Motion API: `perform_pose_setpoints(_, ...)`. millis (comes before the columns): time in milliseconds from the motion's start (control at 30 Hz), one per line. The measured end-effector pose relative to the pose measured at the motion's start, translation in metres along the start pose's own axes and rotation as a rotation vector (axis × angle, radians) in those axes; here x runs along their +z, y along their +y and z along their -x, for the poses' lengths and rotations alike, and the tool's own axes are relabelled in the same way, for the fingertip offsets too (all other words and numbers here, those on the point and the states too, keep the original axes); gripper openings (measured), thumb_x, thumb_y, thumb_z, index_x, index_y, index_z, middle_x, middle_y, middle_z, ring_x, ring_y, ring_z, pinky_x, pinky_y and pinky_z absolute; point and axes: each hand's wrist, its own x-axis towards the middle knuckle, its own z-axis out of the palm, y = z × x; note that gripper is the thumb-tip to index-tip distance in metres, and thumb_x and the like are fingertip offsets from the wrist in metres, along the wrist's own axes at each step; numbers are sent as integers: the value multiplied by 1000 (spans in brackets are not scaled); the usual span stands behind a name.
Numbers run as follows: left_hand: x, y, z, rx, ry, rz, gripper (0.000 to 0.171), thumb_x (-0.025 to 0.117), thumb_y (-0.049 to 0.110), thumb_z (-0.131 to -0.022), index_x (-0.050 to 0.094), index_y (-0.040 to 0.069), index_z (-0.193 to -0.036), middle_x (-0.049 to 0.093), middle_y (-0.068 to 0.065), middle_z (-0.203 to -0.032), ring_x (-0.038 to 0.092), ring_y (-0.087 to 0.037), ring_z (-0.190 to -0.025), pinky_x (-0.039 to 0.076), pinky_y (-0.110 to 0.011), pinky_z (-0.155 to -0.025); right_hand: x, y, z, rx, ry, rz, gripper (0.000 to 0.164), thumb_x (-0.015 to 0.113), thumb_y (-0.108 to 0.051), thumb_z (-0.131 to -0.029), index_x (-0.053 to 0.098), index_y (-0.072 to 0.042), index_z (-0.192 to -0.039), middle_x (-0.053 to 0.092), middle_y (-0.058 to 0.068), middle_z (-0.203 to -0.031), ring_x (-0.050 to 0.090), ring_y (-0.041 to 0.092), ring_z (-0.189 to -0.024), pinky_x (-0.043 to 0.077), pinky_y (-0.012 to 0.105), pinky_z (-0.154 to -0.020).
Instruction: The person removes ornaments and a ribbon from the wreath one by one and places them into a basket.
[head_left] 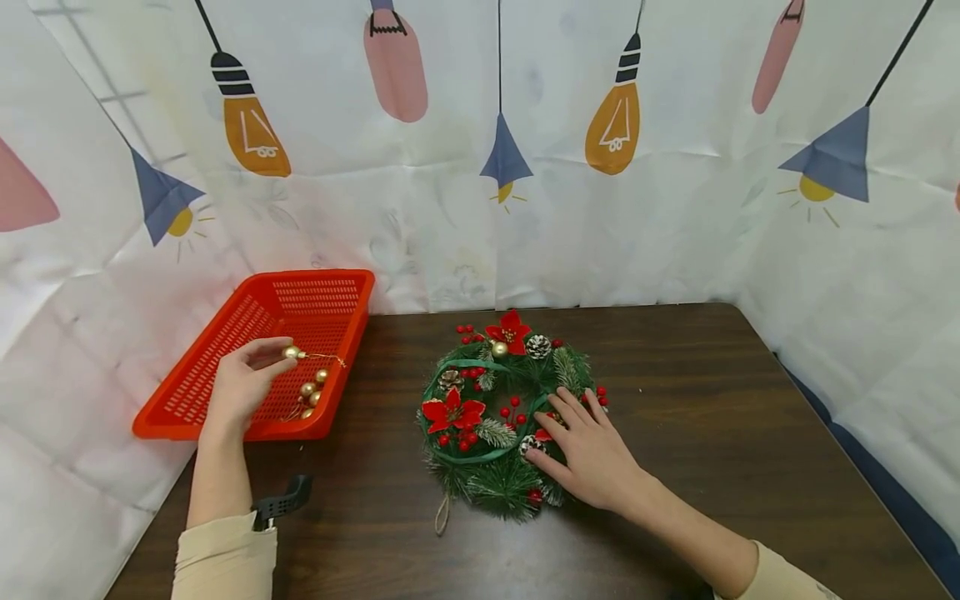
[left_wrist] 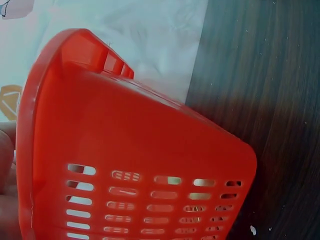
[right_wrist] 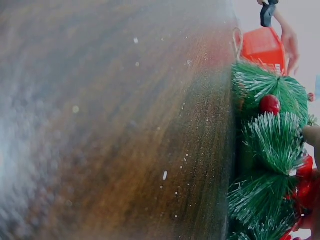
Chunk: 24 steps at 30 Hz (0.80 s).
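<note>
1. Across the foreground: one dark wood-grain table (head_left: 675,375).
2. At its left: one red perforated basket (head_left: 358,325).
3. At table centre: one green wreath (head_left: 502,487) with red flowers (head_left: 453,412), pinecones (head_left: 538,347).
4. Right hand (head_left: 596,462): fingers extended, resting on the wreath's right side.
5. Left hand (head_left: 242,379): fingers and thumb pinching, above the basket.
6. Held bauble (head_left: 291,352): gold, string (head_left: 321,357) trailing.
7. Loose baubles (head_left: 315,398): gold, inside the basket.

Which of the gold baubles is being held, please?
The gold bauble pinched in the left hand; the others lie in the red basket, except one on the wreath.
</note>
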Motion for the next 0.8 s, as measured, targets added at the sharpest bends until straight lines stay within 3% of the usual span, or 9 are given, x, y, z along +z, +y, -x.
perform_pose_setpoints(200, 0, -4, 1, 16, -53, -79, 47, 66, 29, -103, 59, 3, -141, 59, -22, -134, 56, -29, -116, 50, -33, -86, 0, 0, 0, -2, -5, 0, 66, 49, -61, -103, 62, -11, -143, 47, 19, -154, 29, 35, -151, 11, 61, -122)
perform_pose_setpoints(267, 0, -5, 1, 13, -67, -86, 46, 66, 27, -103, 59, 2, -141, 59, -24, -135, 56, -34, -118, 50, -31, -84, 1, 1, 0, -2, -3, 1, 66, 49, -61, -103, 62, -11, -143, 47, 19, -154, 29, 35, -150, 11, 61, -122)
perform_pose_setpoints(433, 2, -8, -1, 5, -113, -114, 44, 65, 20, -103, 58, -1, -140, 56, -28, -135, 53, -41, -117, 50, -38, -84, 1, 1, 0, -4, -3, -3, 66, 49, -61, -103, 61, -11, -143, 47, 19, -154, 29, 35, -150, 11, 61, -122)
perform_pose_setpoints(800, 2, -7, -7, 4, -223, -230, 38, 66, 10, -100, 62, -6, -134, 55, -32, -134, 52, -41, -109, 51, -51, -86, 2, 1, -1, 2, -8, -6, 66, 48, -61, -103, 61, -11, -144, 46, 18, -154, 28, 35, -151, 9, 60, -122)
